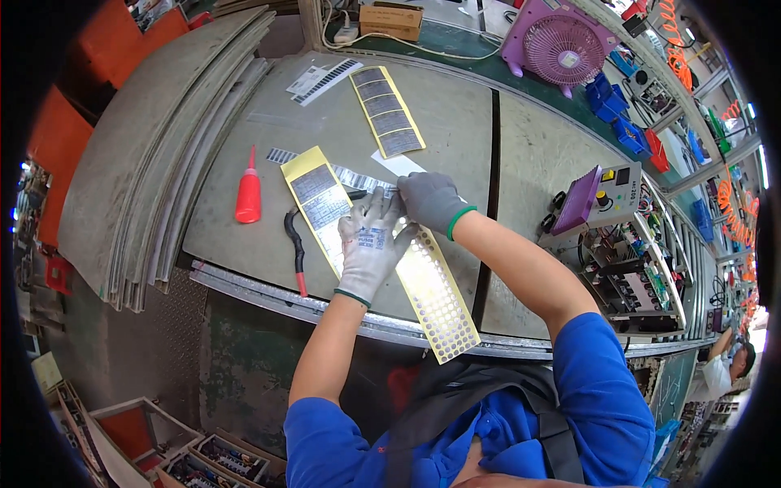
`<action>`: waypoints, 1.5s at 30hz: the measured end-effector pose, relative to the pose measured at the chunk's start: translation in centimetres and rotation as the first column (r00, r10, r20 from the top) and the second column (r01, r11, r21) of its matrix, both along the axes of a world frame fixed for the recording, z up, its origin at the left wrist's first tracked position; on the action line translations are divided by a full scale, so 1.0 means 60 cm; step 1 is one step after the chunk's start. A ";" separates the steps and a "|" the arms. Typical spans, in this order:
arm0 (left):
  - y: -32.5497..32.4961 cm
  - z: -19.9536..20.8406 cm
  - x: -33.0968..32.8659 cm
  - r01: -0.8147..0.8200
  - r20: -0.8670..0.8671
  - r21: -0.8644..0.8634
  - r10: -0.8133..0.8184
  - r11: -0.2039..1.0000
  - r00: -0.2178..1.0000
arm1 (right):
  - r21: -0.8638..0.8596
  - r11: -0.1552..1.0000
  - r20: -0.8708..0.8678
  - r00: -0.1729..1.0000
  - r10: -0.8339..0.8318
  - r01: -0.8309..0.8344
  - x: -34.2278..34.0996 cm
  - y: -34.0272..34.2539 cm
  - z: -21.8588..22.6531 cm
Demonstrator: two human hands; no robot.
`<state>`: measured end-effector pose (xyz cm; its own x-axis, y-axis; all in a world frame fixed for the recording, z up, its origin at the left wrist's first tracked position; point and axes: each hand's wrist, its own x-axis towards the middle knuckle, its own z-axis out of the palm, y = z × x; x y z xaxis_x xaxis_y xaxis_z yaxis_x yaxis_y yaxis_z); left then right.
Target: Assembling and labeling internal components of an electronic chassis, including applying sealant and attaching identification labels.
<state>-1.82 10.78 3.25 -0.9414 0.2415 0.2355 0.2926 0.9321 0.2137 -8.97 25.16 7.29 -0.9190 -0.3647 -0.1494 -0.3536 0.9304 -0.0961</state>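
My left hand, in a pale grey glove, lies with fingers spread over label sheets. Beneath it runs a yellow-edged sheet with grey rectangular labels. Beside it slants a yellow sheet of small round dots, its lower end past the table edge. My right hand, in a darker grey glove with a green cuff, has its fingers bent together at the end of a silver label strip; what they pinch is hidden. A bent black tool with a red end and a red squeeze bottle are to the left.
Another yellow label sheet and striped label strips lie farther back. Large grey panels stack at left. An opened purple-and-white device stands right, with a purple fan behind. A person is at far right.
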 end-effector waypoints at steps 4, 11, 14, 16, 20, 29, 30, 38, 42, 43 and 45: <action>0.000 -0.006 -0.003 0.019 -0.007 0.026 -0.019 0.999 1.000 | -0.061 0.997 -0.005 0.999 -0.039 0.039 -0.007 -0.004 0.000; -0.002 -0.006 0.003 0.012 0.002 0.041 -0.012 0.999 1.000 | 0.017 0.991 0.081 0.988 -0.131 0.130 -0.013 0.005 0.012; 0.005 0.001 0.005 0.016 0.004 0.053 -0.016 0.998 1.000 | 0.102 0.993 0.028 0.997 -0.067 0.064 -0.017 0.001 -0.008; 0.004 0.002 0.004 0.018 0.021 0.044 -0.019 0.999 1.000 | 0.100 0.994 0.028 0.998 -0.053 0.050 -0.016 -0.004 -0.008; -0.009 -0.002 0.005 0.018 0.040 0.040 -0.019 0.999 0.999 | 0.028 0.998 0.024 0.998 -0.064 0.063 -0.009 -0.015 -0.007; 0.031 0.028 -0.002 0.080 -0.122 0.136 -0.063 0.987 0.990 | -0.533 0.771 0.275 0.933 -0.233 0.349 -0.023 0.066 0.023; 0.014 -0.017 -0.005 0.135 -0.402 0.057 -0.102 0.989 0.910 | -0.591 0.771 0.149 0.972 -0.184 0.237 -0.034 0.077 0.028; 0.000 -0.047 0.018 0.062 -0.098 0.066 -0.056 0.996 0.994 | -0.755 0.562 -0.210 0.688 -0.695 0.338 -0.160 0.434 0.374; 0.020 -0.003 0.025 0.025 -0.001 0.057 -0.025 0.998 1.000 | -0.845 0.376 -0.134 0.529 -0.838 0.381 -0.204 0.560 0.402; 0.020 0.006 0.026 0.013 0.047 0.042 -0.015 0.999 0.999 | -0.820 0.393 -0.207 0.425 -0.881 0.417 -0.217 0.565 0.397; 0.018 0.004 0.021 -0.002 0.085 0.036 -0.002 0.999 0.996 | -0.827 0.345 -0.215 0.317 -0.924 0.443 -0.239 0.566 0.388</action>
